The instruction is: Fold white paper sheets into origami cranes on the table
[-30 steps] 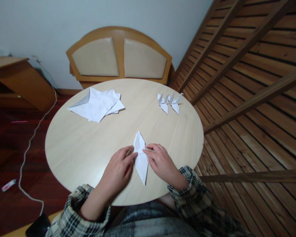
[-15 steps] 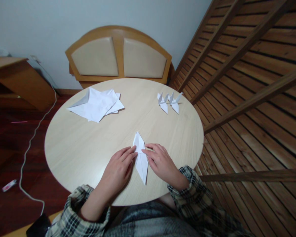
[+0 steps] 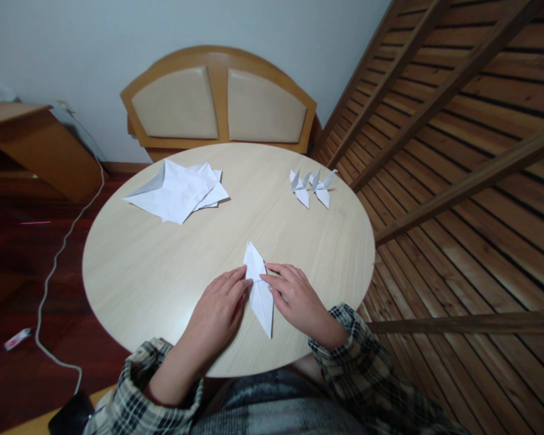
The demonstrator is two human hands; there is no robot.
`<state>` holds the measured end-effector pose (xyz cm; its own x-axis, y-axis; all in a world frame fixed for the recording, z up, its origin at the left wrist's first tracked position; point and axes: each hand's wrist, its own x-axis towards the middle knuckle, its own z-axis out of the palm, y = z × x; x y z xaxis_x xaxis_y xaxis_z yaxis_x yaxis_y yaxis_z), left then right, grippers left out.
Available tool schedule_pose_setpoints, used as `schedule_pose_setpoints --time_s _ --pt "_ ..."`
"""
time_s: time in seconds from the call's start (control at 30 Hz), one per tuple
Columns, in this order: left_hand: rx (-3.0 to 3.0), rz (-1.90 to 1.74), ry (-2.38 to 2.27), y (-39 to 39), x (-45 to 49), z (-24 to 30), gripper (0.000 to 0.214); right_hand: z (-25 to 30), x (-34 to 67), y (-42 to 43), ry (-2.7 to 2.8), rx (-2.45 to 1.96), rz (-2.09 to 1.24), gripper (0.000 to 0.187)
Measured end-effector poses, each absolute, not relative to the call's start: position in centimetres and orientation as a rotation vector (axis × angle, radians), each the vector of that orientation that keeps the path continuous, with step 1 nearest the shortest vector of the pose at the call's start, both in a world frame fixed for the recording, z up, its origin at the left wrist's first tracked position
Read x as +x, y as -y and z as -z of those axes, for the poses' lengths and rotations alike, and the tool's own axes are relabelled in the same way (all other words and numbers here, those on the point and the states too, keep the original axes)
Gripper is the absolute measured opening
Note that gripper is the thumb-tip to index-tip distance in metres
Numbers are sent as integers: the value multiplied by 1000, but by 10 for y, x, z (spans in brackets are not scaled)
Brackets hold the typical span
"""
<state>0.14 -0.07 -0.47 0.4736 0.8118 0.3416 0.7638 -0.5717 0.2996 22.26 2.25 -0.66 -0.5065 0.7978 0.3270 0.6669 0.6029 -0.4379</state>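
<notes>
A long white diamond of folded paper (image 3: 262, 305) lies near the front of the round table, its two points facing away from me and toward me. My left hand (image 3: 221, 303) holds its left edge, the fingertips at the middle of the paper. From the other side, my right hand (image 3: 298, 298) grips the right edge, with the index fingertip on the crease across the middle and the thumb just below. Further off, at the back right, two finished paper cranes (image 3: 301, 194) stand side by side.
Loose white paper sheets (image 3: 181, 190) lie overlapping at the back left of the round table (image 3: 145, 266). Behind it stands a padded wooden headboard (image 3: 222, 90). A slatted wooden wall (image 3: 457, 199) slopes along the right, and a white cable (image 3: 49, 272) crosses the floor at left.
The folded paper has turned slightly between my hands: its far point has shifted left and its near point right. Both hands keep nearly the same place.
</notes>
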Motion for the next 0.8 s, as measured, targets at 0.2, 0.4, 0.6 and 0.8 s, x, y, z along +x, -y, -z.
schedule_pose_setpoints --time_s 0.2,0.4,0.6,0.8 --pt "2594 -705 -1415 2 1 7 28 5 223 -23 2355 -1146 -364 37" --pt "2566 -663 -1414 2 0 7 33 2 221 -23 2376 -1174 -393 39" --pt "2617 -639 -1435 1 1 8 42 0 220 -22 2393 -1189 -395 38" --pt "2663 -657 -1439 0 2 7 39 2 221 -23 2390 -1190 -396 37"
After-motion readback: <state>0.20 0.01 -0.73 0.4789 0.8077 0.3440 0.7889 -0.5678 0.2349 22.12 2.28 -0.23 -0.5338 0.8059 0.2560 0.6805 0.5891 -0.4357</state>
